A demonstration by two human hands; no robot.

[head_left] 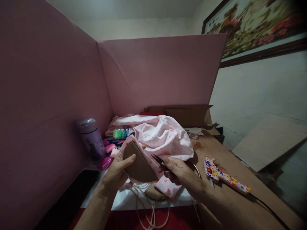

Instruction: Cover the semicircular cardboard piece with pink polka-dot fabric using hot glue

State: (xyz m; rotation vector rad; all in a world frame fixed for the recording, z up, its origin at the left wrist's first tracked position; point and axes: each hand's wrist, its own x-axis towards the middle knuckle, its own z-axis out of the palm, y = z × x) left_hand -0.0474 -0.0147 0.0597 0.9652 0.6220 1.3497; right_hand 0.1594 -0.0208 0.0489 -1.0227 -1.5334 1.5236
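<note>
My left hand (pixel 118 169) grips a curved cardboard piece (pixel 139 164) with pink printed fabric around its edge; the thumb presses on the cardboard face. My right hand (pixel 174 169) is closed on dark-bladed scissors (pixel 158 159), whose tips point up and left, just right of the cardboard's straight edge. A large bunched pink printed cloth (pixel 165 134) lies behind both hands. Below them rest a small folded piece of the same fabric (pixel 169 188), a tan piece (pixel 154 192) and loops of twine (pixel 153 217).
A flowered glue gun (pixel 225 179) with a black cord lies at the right on the brown table (pixel 240 204). A purple tumbler (pixel 92 139), pink items (pixel 106 162) and green containers (pixel 120 133) are at the left. Cardboard (pixel 184 117) stands at the back.
</note>
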